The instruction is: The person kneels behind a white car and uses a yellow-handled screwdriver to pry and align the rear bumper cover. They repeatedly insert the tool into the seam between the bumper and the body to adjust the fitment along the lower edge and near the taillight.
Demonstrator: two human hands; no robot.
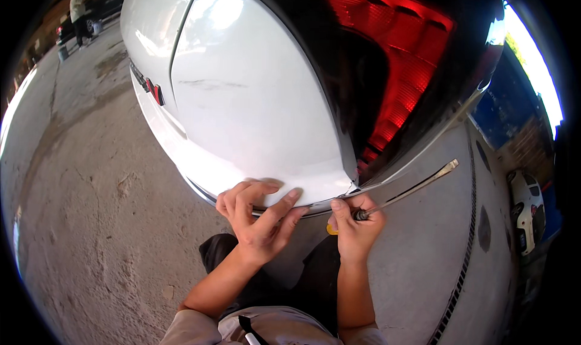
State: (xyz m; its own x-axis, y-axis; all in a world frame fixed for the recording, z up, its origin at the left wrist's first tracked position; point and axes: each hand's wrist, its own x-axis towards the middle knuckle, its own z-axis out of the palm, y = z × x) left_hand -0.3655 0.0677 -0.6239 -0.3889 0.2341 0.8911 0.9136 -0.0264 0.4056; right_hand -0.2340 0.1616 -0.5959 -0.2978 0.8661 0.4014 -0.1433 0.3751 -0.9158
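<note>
At the bottom centre of the frame, the person's pale shirt (266,330) and dark trousers (302,278) lie closest, with both bare forearms rising from there toward the middle. The left hand (257,215) sits just left of centre, its fingers spread fairly wide and partly bent, the fingertips pressed against the lower edge of the white car (254,97) that fills the upper middle of the frame. Just to its right, the right hand (356,227) is closed in a fist around the handle of a screwdriver (411,191); a bit of yellow shows under the fist. The metal shaft runs up and to the right from the fist, its flat tip ending in the right-centre of the frame, apart from the car body. The fist itself touches the car's lower rim near the seam where white panel meets the red tail light (399,67) in the upper right. Grey concrete floor (91,224) spreads over the left and lower right, with a drain grate (466,248) curving down the right side. Another person (77,15) stands far off in the upper left.
</note>
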